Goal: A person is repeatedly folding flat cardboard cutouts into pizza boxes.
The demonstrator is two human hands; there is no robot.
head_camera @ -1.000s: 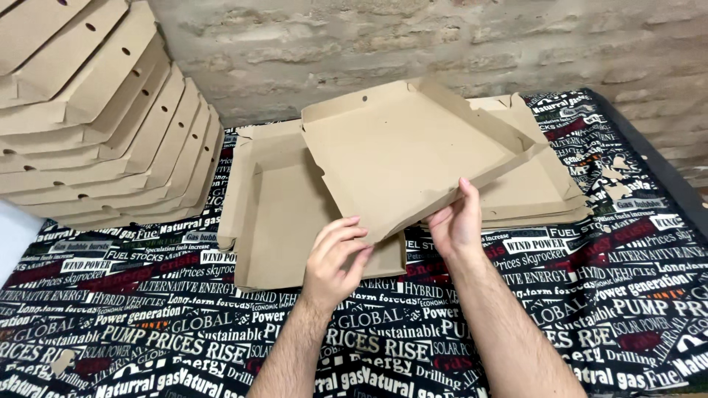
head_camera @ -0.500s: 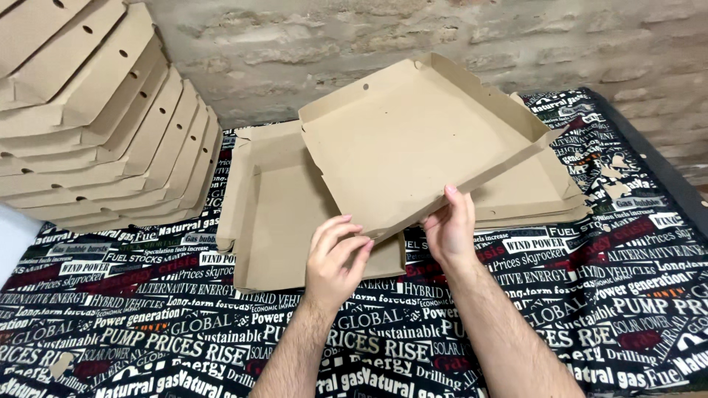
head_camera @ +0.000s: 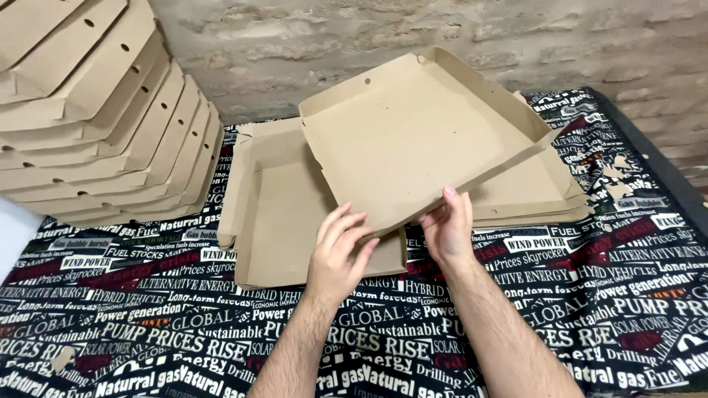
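Observation:
A brown cardboard pizza box [head_camera: 280,210] lies half-folded in the middle of the table, its tray part resting flat. Its lid [head_camera: 413,136] is raised and tilted up toward the wall. My left hand [head_camera: 341,250] sits under the lid's near edge, fingers curled against it. My right hand [head_camera: 450,228] grips the same near edge a little to the right, thumb on top.
A tall leaning stack of folded pizza boxes [head_camera: 96,110] fills the far left. Flat unfolded box blanks [head_camera: 546,195] lie under the lid at the right. A black cloth printed with words [head_camera: 147,324] covers the table. A brick wall [head_camera: 310,37] stands behind.
Both hands have lifted the lid's far side higher, tilting it up more steeply. The hands stay at the near edge.

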